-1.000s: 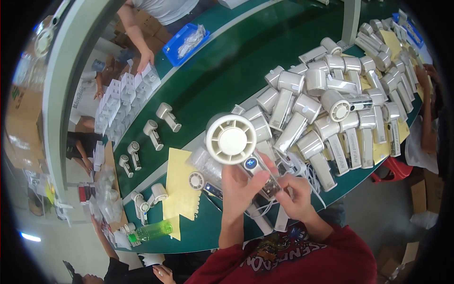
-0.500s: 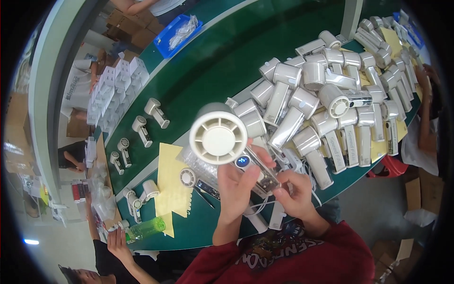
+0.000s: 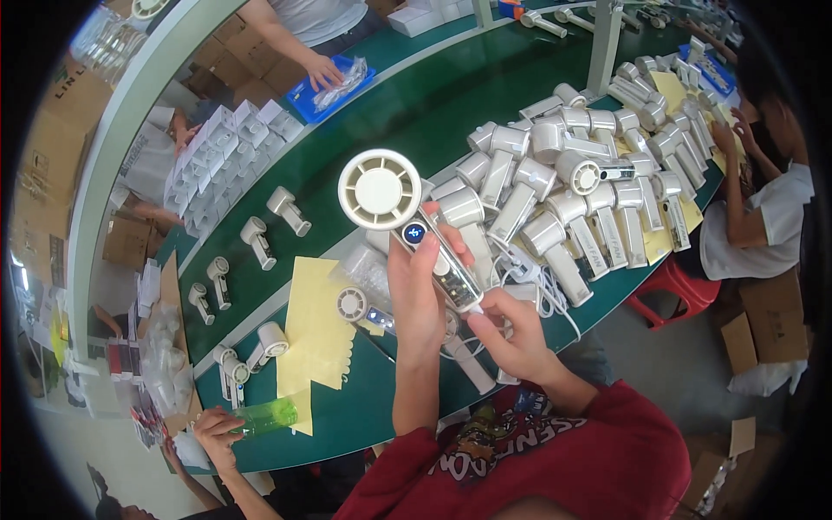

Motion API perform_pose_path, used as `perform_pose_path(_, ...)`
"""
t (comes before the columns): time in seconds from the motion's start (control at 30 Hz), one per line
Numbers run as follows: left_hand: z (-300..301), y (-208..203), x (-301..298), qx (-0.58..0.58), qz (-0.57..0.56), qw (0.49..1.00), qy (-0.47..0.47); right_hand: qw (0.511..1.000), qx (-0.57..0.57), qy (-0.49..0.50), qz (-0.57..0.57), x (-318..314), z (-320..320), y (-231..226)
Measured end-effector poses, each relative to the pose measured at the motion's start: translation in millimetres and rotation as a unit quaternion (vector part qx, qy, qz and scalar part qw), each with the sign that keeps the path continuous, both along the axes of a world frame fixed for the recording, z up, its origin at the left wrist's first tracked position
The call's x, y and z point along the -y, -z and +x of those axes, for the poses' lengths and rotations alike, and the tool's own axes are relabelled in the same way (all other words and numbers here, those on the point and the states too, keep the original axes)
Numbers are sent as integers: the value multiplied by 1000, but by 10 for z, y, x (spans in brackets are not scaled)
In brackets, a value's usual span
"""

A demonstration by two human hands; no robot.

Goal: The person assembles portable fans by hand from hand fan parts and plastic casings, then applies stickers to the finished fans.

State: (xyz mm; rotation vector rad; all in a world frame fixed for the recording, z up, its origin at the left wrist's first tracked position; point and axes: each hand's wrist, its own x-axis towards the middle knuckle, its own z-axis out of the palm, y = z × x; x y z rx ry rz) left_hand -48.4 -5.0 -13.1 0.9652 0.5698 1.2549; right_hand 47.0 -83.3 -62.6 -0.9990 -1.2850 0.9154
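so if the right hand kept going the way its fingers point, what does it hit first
Most likely the bottom end of the fan handle: the right hand points up-left with its fingertips already at that end, while the left hand grips the handle. Depth is unclear.

A single head-worn fisheye view looks steeply down from above the person's own chest onto a green worktop (image 3: 260, 433) that runs diagonally from near left to far right. The hands sit close under the lens at the centre, forearms coming up from the lower edge. Straight edges bow toward the dark round rim. The wide angle takes in the far side of the worktop at the top, a stack of cardboard boxes (image 3: 52, 130) at far left, and floor at the near right.
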Motion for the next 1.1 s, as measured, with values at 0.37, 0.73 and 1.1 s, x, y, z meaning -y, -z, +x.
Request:
perform_pose_path(0.37, -69, -76, 55, 34, 15, 999, 2, 1000, -19, -17, 16, 41, -151, -28)
perform_pose_path(0.73, -60, -86, 71, 40, -1, 999, 10, 1000, -12, -22, 14, 44, -152, -19)
perform_pose_path(1.1, -6, -32, 52, -6, 26, 1000, 13, 1000, -18, -7, -6, 62, -92, -27)
